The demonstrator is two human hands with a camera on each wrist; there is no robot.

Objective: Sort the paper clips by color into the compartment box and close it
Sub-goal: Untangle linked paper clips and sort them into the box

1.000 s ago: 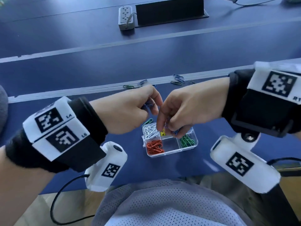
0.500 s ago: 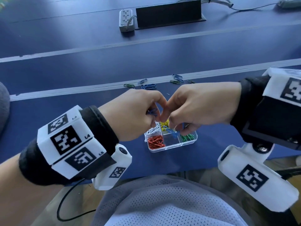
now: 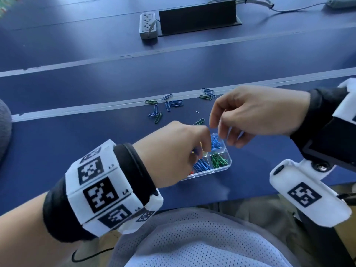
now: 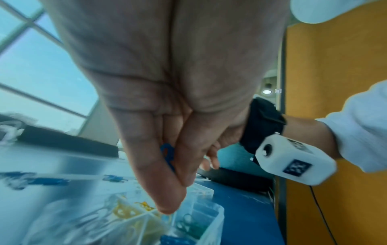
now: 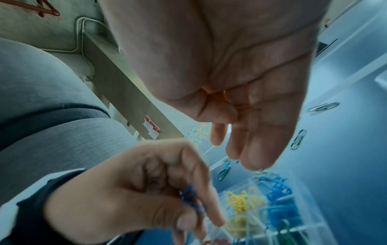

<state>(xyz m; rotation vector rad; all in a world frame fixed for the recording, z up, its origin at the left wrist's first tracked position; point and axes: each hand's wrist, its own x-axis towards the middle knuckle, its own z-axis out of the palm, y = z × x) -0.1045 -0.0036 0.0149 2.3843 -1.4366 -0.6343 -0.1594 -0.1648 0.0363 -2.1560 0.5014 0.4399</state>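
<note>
Risk: left hand (image 4: 167, 116) pinches blue clips (image 4: 167, 155) above the compartment box (image 3: 221, 168) near the desk's near edge (yellow section below); right hand (image 3: 250, 110), fingers loosely curled, apparently holds nothing.

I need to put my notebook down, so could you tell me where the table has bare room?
Bare: the strip between the power strip and the loose paper clips, and the near table left of the left hand. Crowded: around the compartment box, under both hands.
</note>
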